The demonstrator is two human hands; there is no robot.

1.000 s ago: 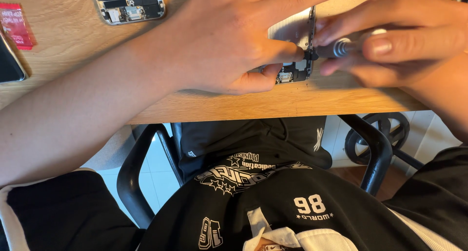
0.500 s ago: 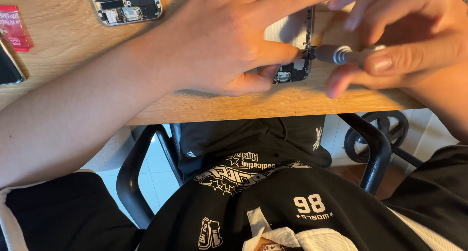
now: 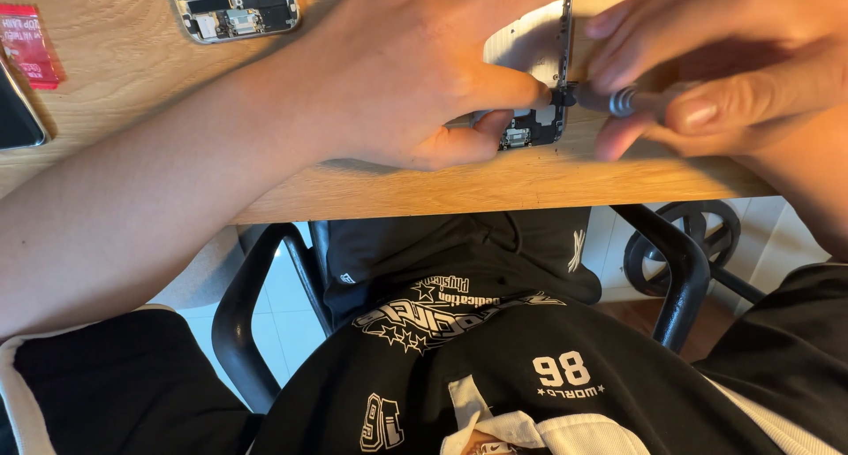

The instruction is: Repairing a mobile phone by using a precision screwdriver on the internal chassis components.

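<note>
My left hand (image 3: 415, 75) presses down on a disassembled phone screen panel (image 3: 539, 49) lying on the wooden desk (image 3: 530, 177), thumb and forefinger pinching its lower end. My right hand (image 3: 733, 66) grips a small grey screwdriver (image 3: 632, 100) held sideways, its tip against the panel's right edge near my left fingertip. Most of the panel is hidden under both hands.
An opened phone body (image 3: 234, 9) with exposed parts lies at the top left. A small red packet (image 3: 26, 53) and a dark device edge (image 3: 16, 115) sit at the far left. Below the desk edge are a black chair armrest (image 3: 256, 314) and my black printed shirt.
The right hand has shifted slightly right and lowered, its fingers regripping the screwdriver. The left hand stays on the panel.
</note>
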